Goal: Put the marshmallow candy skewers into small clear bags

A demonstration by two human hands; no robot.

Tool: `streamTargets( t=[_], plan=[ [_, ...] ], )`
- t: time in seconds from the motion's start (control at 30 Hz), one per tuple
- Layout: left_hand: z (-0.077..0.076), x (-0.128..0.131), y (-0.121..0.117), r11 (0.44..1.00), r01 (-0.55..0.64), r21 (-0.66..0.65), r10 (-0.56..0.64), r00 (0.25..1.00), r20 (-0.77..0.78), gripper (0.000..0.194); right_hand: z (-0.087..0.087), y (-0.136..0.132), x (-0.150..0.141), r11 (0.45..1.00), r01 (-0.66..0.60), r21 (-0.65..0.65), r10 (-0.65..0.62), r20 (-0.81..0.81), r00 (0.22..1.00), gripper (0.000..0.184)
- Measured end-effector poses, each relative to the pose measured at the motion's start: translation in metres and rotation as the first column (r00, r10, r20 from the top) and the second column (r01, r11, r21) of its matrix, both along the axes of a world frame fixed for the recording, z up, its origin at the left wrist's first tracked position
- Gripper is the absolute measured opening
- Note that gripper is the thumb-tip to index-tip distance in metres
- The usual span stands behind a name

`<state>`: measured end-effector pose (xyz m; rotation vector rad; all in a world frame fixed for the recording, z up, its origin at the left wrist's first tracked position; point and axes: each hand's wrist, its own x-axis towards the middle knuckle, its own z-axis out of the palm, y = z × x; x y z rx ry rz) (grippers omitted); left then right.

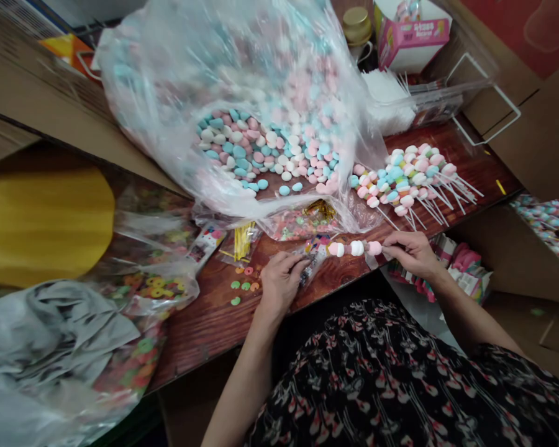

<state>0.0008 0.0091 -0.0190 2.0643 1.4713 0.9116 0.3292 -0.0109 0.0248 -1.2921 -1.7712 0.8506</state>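
Note:
Low over the table's front edge, my right hand (412,253) pinches the right end of a marshmallow skewer (356,248), which has pink and white candies in a row. The skewer lies level, pointing left. My left hand (282,279) has its thumb and fingers closed on a see-through printed wrapper (313,268) just left of the skewer. Whether the skewer's left tip is inside the wrapper, I cannot tell. Behind the hands, a large plastic bag (163,136) spills pink, white and blue marshmallows (261,152). Finished-looking marshmallow lollipops (410,177) with white sticks are heaped at the right.
Loose gummy rings (246,285) and a packet of yellow twist ties (245,241) lie left of my hands. Bags of gummy rings (156,285) stand at the left. A see-through bin (470,81) with white sticks is at the back right, beside cardboard boxes (531,105).

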Motion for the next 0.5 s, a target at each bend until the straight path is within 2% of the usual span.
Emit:
streamTargets(
  t=[0.2,0.4,0.5],
  plan=[
    [0.005,-0.001,-0.007,1.000,0.012,0.006,-0.012,1.000,-0.003,0.015,0.001,0.008,0.000,0.998,-0.011,0.068,0.009,0.040,0.999,0.010],
    [0.007,-0.002,-0.008,1.000,0.021,0.007,-0.021,0.999,-0.027,0.017,0.008,0.024,-0.006,0.984,-0.124,0.128,0.101,0.171,0.980,0.012],
    [0.007,-0.002,-0.009,1.000,0.017,0.009,-0.016,0.999,-0.037,0.017,0.014,0.032,-0.007,0.970,-0.176,0.170,0.121,0.295,0.948,0.015]
  ],
)
